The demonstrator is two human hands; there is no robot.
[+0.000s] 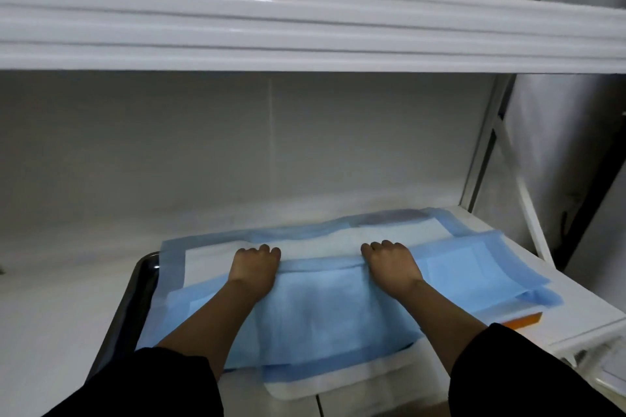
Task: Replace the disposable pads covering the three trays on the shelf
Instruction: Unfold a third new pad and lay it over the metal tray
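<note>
Head cam only, looking down into a white shelf unit with the upper shelf cutting across the top of the view.

Both hands are on a blue disposable pad in the middle of the lower shelf. The left hand has its fingers curled over the far fold of the pad, gripping that edge. The right hand grips the same fold, a bit further along to the right — knuckles up, fingertips tucked under so you can't see them. Black sleeves on both arms come in from the bottom corners.

The gripped pad looks folded over on itself, its near half draping toward the camera. Under it lies another pad with a white centre and blue border, spread flat and reaching toward the back wall. That one sits on a black tray, whose rim shows on the left side only.

More blue pad layers stick out to the right, stacked and overlapping. An orange edge peeks out beneath them — can't tell what it belongs to. A white pad corner hangs over the shelf's front edge.
</note>
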